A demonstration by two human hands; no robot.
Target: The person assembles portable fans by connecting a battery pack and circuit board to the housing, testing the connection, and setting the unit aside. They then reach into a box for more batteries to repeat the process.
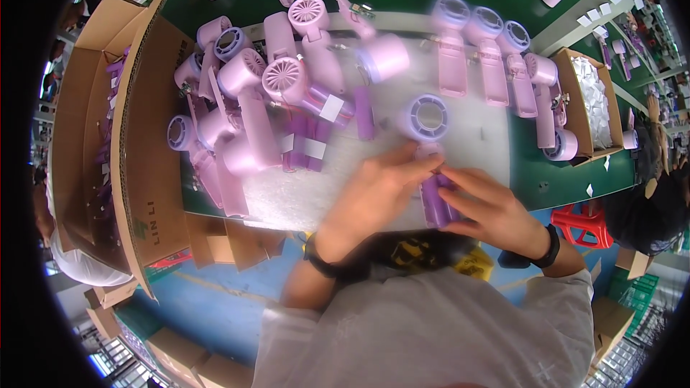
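A pink handheld fan [427,116] with a lilac ring head lies in front of me, its handle toward my body. My left hand [377,194] is closed on the handle just below the head. My right hand [496,208] has its fingers closed round purple cylindrical battery cells [434,205] at the handle's lower part. Both hands hide much of the handle, and motion blurs them slightly. Left of the hands, a loose purple cell [364,113] stands apart from more cells with white labels [314,149].
Pink fan bodies [244,111] pile up at the left beside a tall cardboard box [154,172]. Several opened fans [491,72] lie in a row at the right, next to a carton of white pieces [594,104]. A red stool [582,226] stands beyond the table edge.
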